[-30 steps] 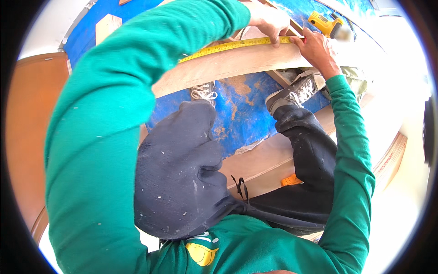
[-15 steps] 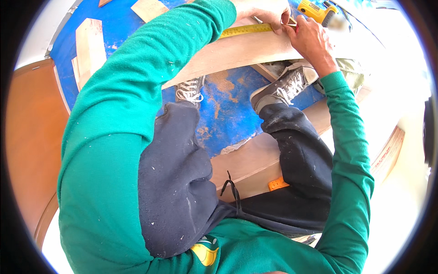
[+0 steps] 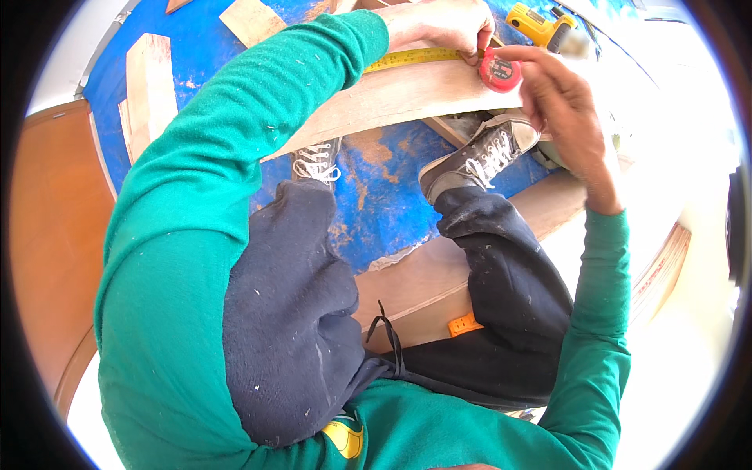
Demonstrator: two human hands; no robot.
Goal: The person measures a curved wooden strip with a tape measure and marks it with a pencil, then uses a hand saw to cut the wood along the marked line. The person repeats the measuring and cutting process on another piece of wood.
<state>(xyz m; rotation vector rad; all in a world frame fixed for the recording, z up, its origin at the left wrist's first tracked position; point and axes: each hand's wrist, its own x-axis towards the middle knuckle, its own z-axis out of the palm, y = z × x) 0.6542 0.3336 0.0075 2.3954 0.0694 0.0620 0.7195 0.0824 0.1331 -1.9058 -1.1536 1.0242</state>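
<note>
A yellow tape measure blade (image 3: 415,56) runs along a long pale wooden board (image 3: 392,98) that lies across the upper middle, above my shoes. Its round red case (image 3: 500,72) is at the blade's right end. My left hand (image 3: 458,31) pinches the blade beside the case at the board's far edge. My right hand (image 3: 564,102) is just right of the case, with the forefinger stretched over its top and the other fingers bent and partly blurred; whether they grip it cannot be made out.
A yellow power drill (image 3: 533,25) sits at the upper right. Loose wood pieces (image 3: 149,86) lie at upper left on a blue sheet (image 3: 368,211). An orange object (image 3: 462,325) is beside my right leg on lower planks (image 3: 415,266). A brown panel (image 3: 59,204) stands at left.
My right hand has moved down and right from the blade, its forefinger now stretched out, and the red case has come into view. The left hand still pinches at the blade.
</note>
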